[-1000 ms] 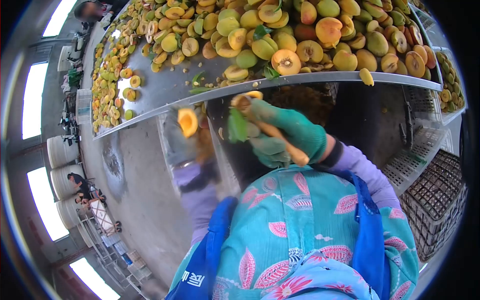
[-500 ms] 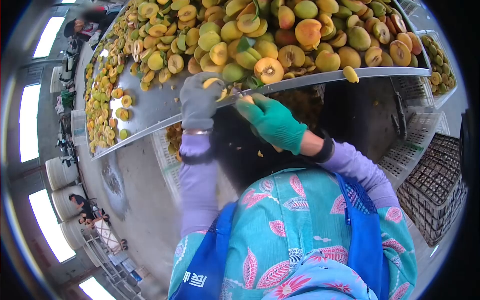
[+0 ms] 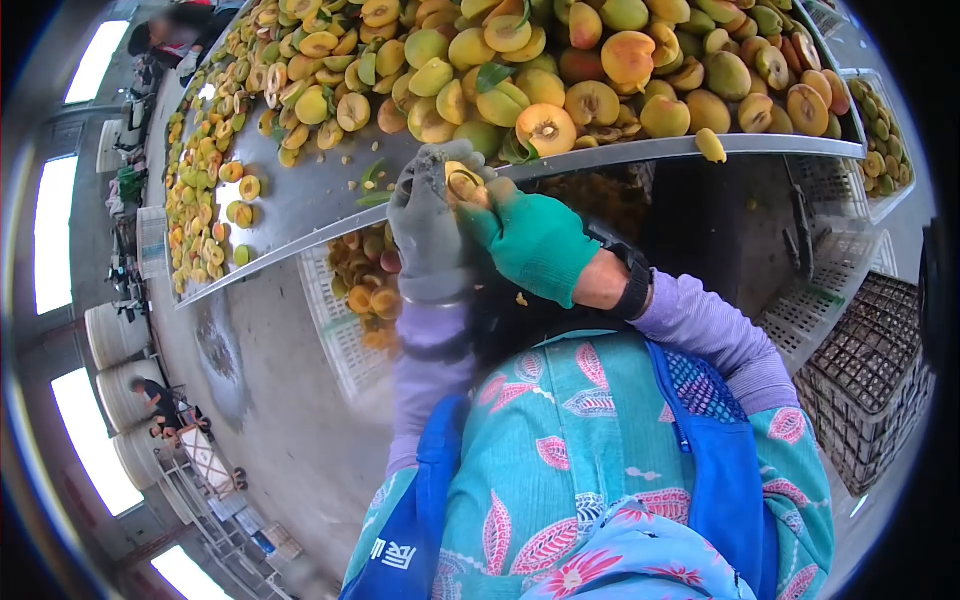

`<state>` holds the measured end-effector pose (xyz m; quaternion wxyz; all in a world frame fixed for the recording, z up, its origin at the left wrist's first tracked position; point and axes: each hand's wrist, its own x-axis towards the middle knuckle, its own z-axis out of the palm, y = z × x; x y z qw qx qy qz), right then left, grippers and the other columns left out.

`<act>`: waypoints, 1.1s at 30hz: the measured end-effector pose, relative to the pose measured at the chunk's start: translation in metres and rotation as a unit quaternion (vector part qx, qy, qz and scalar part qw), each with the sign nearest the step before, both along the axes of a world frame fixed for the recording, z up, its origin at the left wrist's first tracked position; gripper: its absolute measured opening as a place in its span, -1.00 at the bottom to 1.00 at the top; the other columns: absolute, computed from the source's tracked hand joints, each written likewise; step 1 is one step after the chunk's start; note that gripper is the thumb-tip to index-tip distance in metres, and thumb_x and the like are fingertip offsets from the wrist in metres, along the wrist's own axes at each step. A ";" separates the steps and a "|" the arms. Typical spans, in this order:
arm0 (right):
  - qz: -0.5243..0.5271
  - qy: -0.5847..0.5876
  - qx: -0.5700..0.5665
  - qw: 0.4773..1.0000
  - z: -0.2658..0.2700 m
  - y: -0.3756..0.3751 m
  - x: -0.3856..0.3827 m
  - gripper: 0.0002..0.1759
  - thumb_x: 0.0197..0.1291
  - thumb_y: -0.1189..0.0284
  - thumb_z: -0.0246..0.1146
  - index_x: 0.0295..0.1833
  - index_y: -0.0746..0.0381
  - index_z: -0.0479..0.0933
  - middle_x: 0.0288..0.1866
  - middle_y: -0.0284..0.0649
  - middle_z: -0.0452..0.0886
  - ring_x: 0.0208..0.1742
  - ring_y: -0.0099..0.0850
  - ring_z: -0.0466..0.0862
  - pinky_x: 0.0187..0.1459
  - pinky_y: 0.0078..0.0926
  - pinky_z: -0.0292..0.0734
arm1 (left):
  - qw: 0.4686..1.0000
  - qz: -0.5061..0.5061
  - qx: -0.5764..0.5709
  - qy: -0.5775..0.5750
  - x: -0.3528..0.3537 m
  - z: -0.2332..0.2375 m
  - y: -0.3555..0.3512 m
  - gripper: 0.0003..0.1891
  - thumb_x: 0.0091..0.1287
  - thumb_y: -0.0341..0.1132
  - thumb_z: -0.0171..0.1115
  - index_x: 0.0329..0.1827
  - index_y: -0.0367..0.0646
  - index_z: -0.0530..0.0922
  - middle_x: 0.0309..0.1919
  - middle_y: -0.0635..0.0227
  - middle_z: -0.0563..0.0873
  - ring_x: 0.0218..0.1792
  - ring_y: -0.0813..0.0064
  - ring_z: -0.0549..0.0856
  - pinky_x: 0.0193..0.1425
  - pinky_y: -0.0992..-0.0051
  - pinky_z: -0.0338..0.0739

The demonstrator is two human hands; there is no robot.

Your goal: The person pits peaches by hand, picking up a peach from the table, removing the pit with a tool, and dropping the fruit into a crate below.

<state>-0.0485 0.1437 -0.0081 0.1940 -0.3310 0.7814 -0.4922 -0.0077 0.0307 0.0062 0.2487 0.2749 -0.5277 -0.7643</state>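
Observation:
My left hand (image 3: 428, 205), in a grey glove, is closed round a cut fruit half (image 3: 466, 185) just in front of the metal table's rim (image 3: 640, 152). Against that fruit is my right hand (image 3: 540, 240) in a green glove, its fingers bent and closed. Whatever those fingers hold is hidden. Behind both hands a heap of whole and halved yellow-green fruit (image 3: 590, 103) covers much of the metal table.
White crates stand below the table, one with fruit (image 3: 370, 290). Dark stacked crates (image 3: 865, 370) are at the right, beneath a white crate (image 3: 835, 290). A fruit crate (image 3: 880, 135) sits far right. People are visible at the upper left and lower left.
My left hand has moved right and slightly down, bringing a fruit half up against my right hand. The right hand has shifted slightly. The view has shifted a little.

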 end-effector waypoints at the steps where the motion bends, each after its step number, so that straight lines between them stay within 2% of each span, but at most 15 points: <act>1: -0.001 0.003 0.002 1.000 -0.001 -0.001 0.003 -0.54 0.42 0.10 0.04 -0.15 0.36 0.39 -0.55 0.09 0.56 -0.50 0.10 0.58 -0.45 -0.02 0.46 | 0.999 0.013 0.028 -0.010 0.000 -0.004 -0.002 -0.63 0.50 -0.13 0.02 -0.09 -0.33 0.57 -0.28 0.18 0.67 -0.29 0.37 0.67 -0.15 0.43 0.61; 5: -0.015 -0.012 -0.024 1.000 -0.012 -0.004 0.012 -0.53 0.43 0.09 0.03 -0.17 0.37 0.37 -0.59 0.05 0.55 -0.52 0.06 0.59 -0.49 -0.05 0.45 | 1.000 0.008 -0.026 -0.010 0.000 -0.008 -0.001 -0.62 0.50 -0.13 0.01 -0.13 -0.34 0.59 -0.35 0.16 0.67 -0.34 0.34 0.67 -0.20 0.41 0.61; 8: 0.005 -0.093 -0.036 0.995 -0.010 -0.002 0.008 -0.53 0.44 0.07 0.03 -0.16 0.35 0.36 -0.54 0.09 0.55 -0.51 0.02 0.60 -0.50 -0.09 0.45 | 0.999 0.007 -0.047 -0.005 -0.005 -0.011 -0.001 -0.62 0.50 -0.14 0.01 -0.19 -0.36 0.59 -0.38 0.14 0.67 -0.37 0.33 0.66 -0.23 0.40 0.62; 11: 0.030 -0.146 -0.041 0.988 -0.023 -0.006 0.005 -0.56 0.44 0.10 0.04 -0.16 0.33 0.39 -0.53 -0.04 0.56 -0.58 -0.13 0.57 -0.54 -0.18 0.44 | 0.999 0.023 -0.027 -0.008 -0.008 -0.016 -0.002 -0.64 0.48 -0.18 0.05 -0.23 -0.37 0.59 -0.41 0.14 0.67 -0.41 0.36 0.66 -0.30 0.43 0.60; 13: 0.022 -0.290 -0.089 0.953 -0.018 -0.006 0.007 -0.58 0.44 0.12 0.08 -0.06 0.33 0.46 -0.42 -0.19 0.59 -0.48 -0.35 0.56 -0.44 -0.35 0.46 | 0.999 0.030 0.002 -0.022 -0.009 -0.013 -0.002 -0.68 0.47 -0.23 0.09 -0.25 -0.37 0.60 -0.47 0.17 0.67 -0.51 0.41 0.64 -0.41 0.50 0.57; 14: 0.018 -0.360 -0.111 0.926 -0.015 -0.006 0.008 -0.58 0.43 0.14 0.09 -0.02 0.33 0.50 -0.36 -0.26 0.61 -0.43 -0.45 0.56 -0.39 -0.43 0.47 | 1.000 -0.001 0.000 -0.023 -0.010 -0.011 -0.004 -0.68 0.47 -0.23 0.09 -0.25 -0.37 0.60 -0.47 0.16 0.67 -0.51 0.42 0.65 -0.41 0.50 0.58; 17: -0.012 -0.558 -0.249 0.791 -0.008 -0.011 0.014 -0.64 0.44 0.13 0.07 -0.14 0.23 0.50 -0.56 -0.39 0.44 -0.66 -0.56 0.42 -0.63 -0.50 0.34 | 0.997 -0.060 -0.015 -0.051 -0.012 -0.004 -0.010 -0.67 0.47 -0.23 0.10 -0.27 -0.38 0.62 -0.47 0.16 0.69 -0.51 0.44 0.65 -0.41 0.51 0.58; 20: 0.002 -0.558 -0.261 0.788 -0.012 -0.012 0.010 -0.63 0.44 0.10 0.06 -0.11 0.20 0.50 -0.57 -0.40 0.44 -0.67 -0.59 0.40 -0.64 -0.59 0.33 | 0.988 -0.078 -0.074 -0.112 -0.022 0.002 -0.012 -0.66 0.46 -0.23 0.10 -0.29 -0.38 0.65 -0.48 0.18 0.70 -0.51 0.46 0.65 -0.40 0.52 0.57; 23: -0.011 -0.478 -0.184 0.859 -0.014 -0.011 0.003 -0.63 0.45 0.09 0.04 -0.12 0.19 0.49 -0.60 -0.39 0.44 -0.70 -0.58 0.39 -0.65 -0.60 0.35 | 0.972 -0.097 -0.157 -0.145 -0.030 0.007 -0.014 -0.66 0.45 -0.22 0.12 -0.31 -0.36 0.66 -0.49 0.22 0.71 -0.50 0.48 0.65 -0.39 0.53 0.57; 26: 0.019 -0.714 -0.276 0.643 0.022 0.001 -0.005 -0.59 0.46 0.06 0.01 -0.10 0.21 0.47 -0.62 -0.36 0.44 -0.69 -0.57 0.40 -0.63 -0.58 0.37 | 0.954 -0.128 -0.191 -0.191 -0.034 0.007 -0.018 -0.67 0.44 -0.22 0.13 -0.31 -0.34 0.66 -0.48 0.24 0.72 -0.47 0.50 0.65 -0.37 0.53 0.57; 28: -0.019 -0.504 -0.216 0.836 -0.003 -0.012 0.002 -0.58 0.47 0.05 -0.01 -0.12 0.21 0.49 -0.61 -0.33 0.47 -0.67 -0.55 0.43 -0.61 -0.56 0.39 | 0.959 -0.120 -0.178 -0.183 -0.035 0.003 -0.020 -0.68 0.43 -0.22 0.14 -0.31 -0.34 0.67 -0.46 0.24 0.72 -0.45 0.51 0.66 -0.35 0.53 0.58; 29: -0.022 -0.474 -0.212 0.854 -0.015 -0.019 0.002 -0.57 0.47 0.05 -0.01 -0.13 0.21 0.49 -0.60 -0.33 0.47 -0.66 -0.54 0.43 -0.60 -0.54 0.40 | 0.982 -0.097 -0.081 -0.137 -0.037 0.002 -0.017 -0.72 0.44 -0.25 0.12 -0.24 -0.32 0.65 -0.43 0.24 0.72 -0.41 0.52 0.67 -0.31 0.52 0.60; 30: -0.025 -0.443 -0.208 0.872 -0.021 -0.025 0.001 -0.57 0.47 0.04 -0.01 -0.15 0.21 0.49 -0.60 -0.32 0.48 -0.66 -0.53 0.44 -0.59 -0.53 0.40 | 0.987 -0.082 -0.078 -0.110 -0.037 0.001 -0.016 -0.74 0.44 -0.26 0.12 -0.21 -0.32 0.64 -0.42 0.24 0.72 -0.40 0.52 0.67 -0.31 0.52 0.61; 31: -0.012 -0.503 -0.236 0.831 -0.025 -0.031 -0.001 -0.56 0.47 0.04 -0.01 -0.17 0.20 0.50 -0.60 -0.32 0.48 -0.66 -0.53 0.44 -0.58 -0.52 0.41 | 0.991 -0.067 -0.076 -0.083 -0.037 -0.002 -0.016 -0.75 0.45 -0.27 0.11 -0.18 -0.31 0.62 -0.41 0.24 0.72 -0.39 0.51 0.67 -0.31 0.51 0.61; 33: -0.021 -0.484 -0.258 0.836 -0.028 -0.032 -0.002 -0.56 0.46 0.03 0.00 -0.21 0.18 0.50 -0.60 -0.33 0.48 -0.66 -0.52 0.44 -0.58 -0.50 0.40 | 0.997 -0.049 -0.050 -0.024 -0.037 -0.010 -0.014 -0.77 0.46 -0.28 0.10 -0.14 -0.29 0.60 -0.39 0.23 0.71 -0.39 0.50 0.67 -0.31 0.50 0.62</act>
